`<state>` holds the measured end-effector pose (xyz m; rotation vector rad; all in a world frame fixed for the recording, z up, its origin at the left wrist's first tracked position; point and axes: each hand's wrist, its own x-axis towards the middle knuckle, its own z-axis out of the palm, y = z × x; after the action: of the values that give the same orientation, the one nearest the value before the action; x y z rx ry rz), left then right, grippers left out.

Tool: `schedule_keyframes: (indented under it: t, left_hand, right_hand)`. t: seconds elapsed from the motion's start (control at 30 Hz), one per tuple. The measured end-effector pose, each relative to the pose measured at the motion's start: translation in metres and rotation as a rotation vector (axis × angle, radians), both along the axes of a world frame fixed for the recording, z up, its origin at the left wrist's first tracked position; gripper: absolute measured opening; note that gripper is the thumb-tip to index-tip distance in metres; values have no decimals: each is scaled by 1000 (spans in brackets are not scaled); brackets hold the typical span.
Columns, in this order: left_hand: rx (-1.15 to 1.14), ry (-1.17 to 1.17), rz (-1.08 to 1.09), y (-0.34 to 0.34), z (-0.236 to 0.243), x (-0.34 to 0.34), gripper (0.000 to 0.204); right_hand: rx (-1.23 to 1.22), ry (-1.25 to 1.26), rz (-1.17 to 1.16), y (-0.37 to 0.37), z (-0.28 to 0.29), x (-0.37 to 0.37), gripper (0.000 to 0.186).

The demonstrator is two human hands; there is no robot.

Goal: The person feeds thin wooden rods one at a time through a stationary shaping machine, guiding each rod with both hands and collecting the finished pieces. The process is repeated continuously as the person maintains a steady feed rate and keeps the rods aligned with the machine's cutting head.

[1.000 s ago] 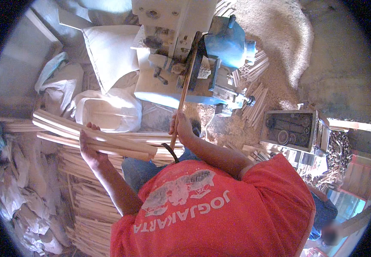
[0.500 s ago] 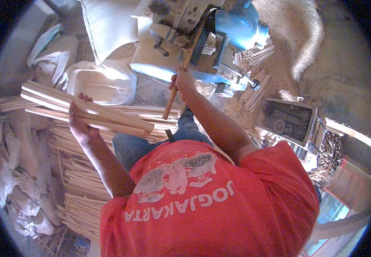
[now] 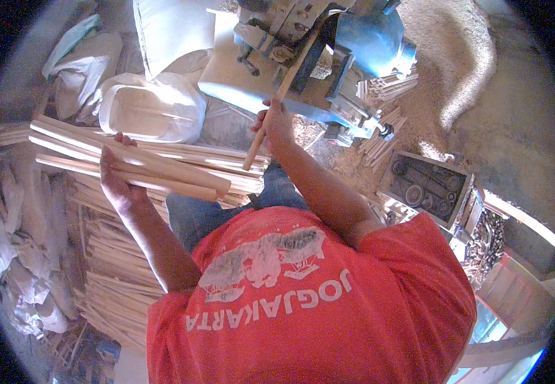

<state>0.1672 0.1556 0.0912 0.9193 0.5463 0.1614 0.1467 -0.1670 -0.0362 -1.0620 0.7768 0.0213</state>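
Observation:
My left hand (image 3: 121, 176) is closed around a bundle of several pale round wooden rods (image 3: 168, 166), held slantwise in front of my left thigh. In my right hand (image 3: 276, 128), ahead of me, a single wooden rod (image 3: 288, 75) is gripped near its lower end. That rod's far end runs up into a blue-and-metal woodworking machine (image 3: 239, 82), beside a dark guide plate. What its tip touches there is hidden among the machine's parts.
Stacked wooden sticks (image 3: 114, 243) lie at my left. Beyond them sits an open pale sack (image 3: 152, 112) beside a full white sack (image 3: 178, 38). Sawdust (image 3: 440, 57) heaps up at far right. A box with belt pulleys (image 3: 426, 187) stands at my right.
The whole view has shifted slightly, the machine appearing a little farther right. My right hand still grips the single rod at the machine, and my left hand keeps the bundle.

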Motion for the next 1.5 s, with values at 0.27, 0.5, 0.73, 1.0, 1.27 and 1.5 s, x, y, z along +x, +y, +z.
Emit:
schedule_keyframes:
  t: [0.27,0.5,0.73,1.0,1.27,1.5]
  left_hand:
    - [-27,2,37,-8,0,-13,47]
    - [-45,-5,65,-12,2,-29,47]
    - [-18,5,161,-22,9,-47,47]
    - [-30,-3,238,-21,20,-71,48]
    - [100,-12,348,-33,41,-92,58]
    - [143,-37,341,-29,47,-105,66]
  right_hand:
    - [-41,2,88,-11,1,3,39]
    - [-786,-180,256,4,-2,-28,66]
    - [-1037,-279,698,-2,44,-50,88]
    - [-1301,-410,1191,-12,70,-65,84]
    - [-1427,-518,1155,-17,50,-65,79]
    - [-1535,-421,1121,-19,76,-66,75]
